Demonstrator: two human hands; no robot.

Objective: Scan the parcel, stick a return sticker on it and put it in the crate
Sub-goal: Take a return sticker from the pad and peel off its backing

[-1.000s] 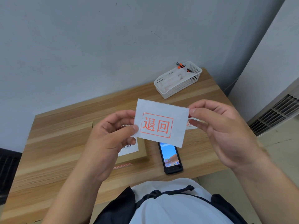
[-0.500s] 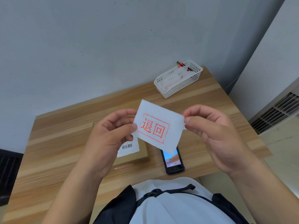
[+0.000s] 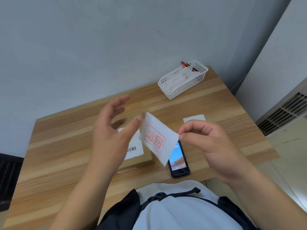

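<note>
The return sticker (image 3: 156,138), white with a red boxed stamp, hangs tilted in the air above the table. My right hand (image 3: 211,146) pinches its right corner between thumb and forefinger. My left hand (image 3: 108,135) is spread wide, and only the thumb tip touches the sticker's upper left corner. Below my left hand lies the parcel (image 3: 142,161), a flat brown cardboard box with a white barcode label (image 3: 135,150), partly hidden by the hand and sticker. A black handheld scanner (image 3: 178,163) with its screen lit lies just right of the parcel.
A white mesh basket (image 3: 182,90) with white papers and an orange-black cutter stands at the back right of the wooden table (image 3: 58,146). A small white paper (image 3: 194,118) lies right of centre. A floor vent (image 3: 285,112) is at the right, and a dark grille (image 3: 8,180) at the left.
My left hand has let go of the sticker's left edge and spread its fingers. The sticker has swung down to the right, held by my right hand alone.
</note>
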